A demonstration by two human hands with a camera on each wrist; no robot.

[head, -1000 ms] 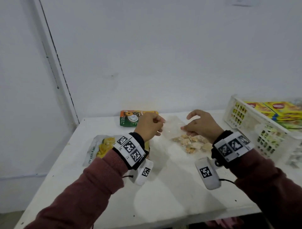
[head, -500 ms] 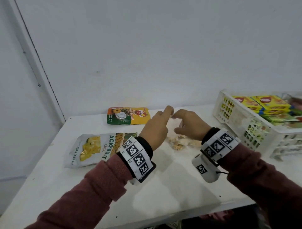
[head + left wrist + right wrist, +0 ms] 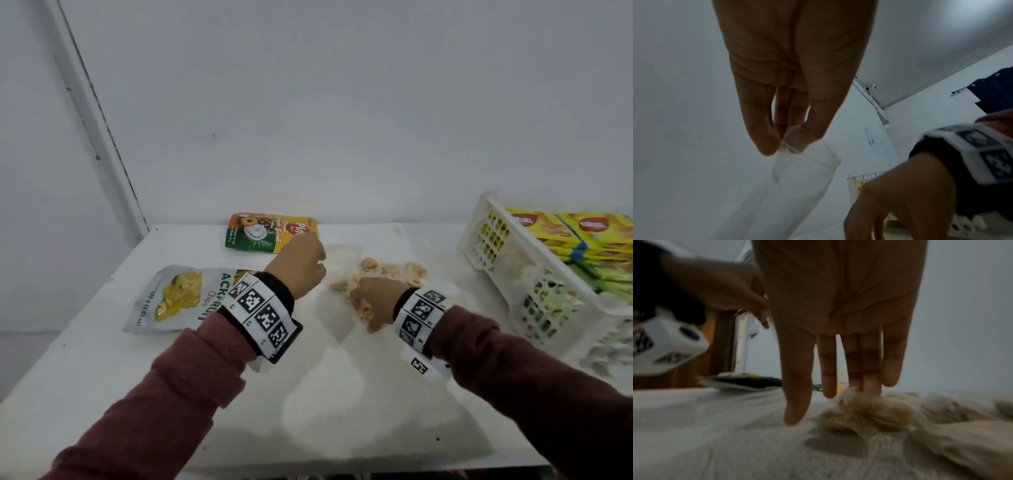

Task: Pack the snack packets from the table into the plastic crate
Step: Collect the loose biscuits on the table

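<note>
A clear plastic packet [image 3: 387, 270] of pale snack pieces lies mid-table. My left hand [image 3: 317, 265] pinches its empty top edge; the left wrist view shows thumb and fingers of that hand [image 3: 785, 142] closed on the clear film [image 3: 807, 162]. My right hand [image 3: 373, 299] is on the packet's near end, and in the right wrist view it [image 3: 834, 404] has straight fingers whose tips touch the lumpy packet [image 3: 869, 412]. A jackfruit packet [image 3: 178, 298] lies at the left and a pineapple packet [image 3: 270, 233] at the back. The white crate [image 3: 496, 246] stands at the right.
Yellow and green boxes [image 3: 596, 226] fill the crate. A white wall runs close behind the table [image 3: 342, 411]. The table's front edge is near my forearms, and its left edge lies just beyond the jackfruit packet.
My left hand went from reaching with straight fingers to pinching the clear packet's edge. My right hand slid nearer along the packet and lowered its fingers onto it.
</note>
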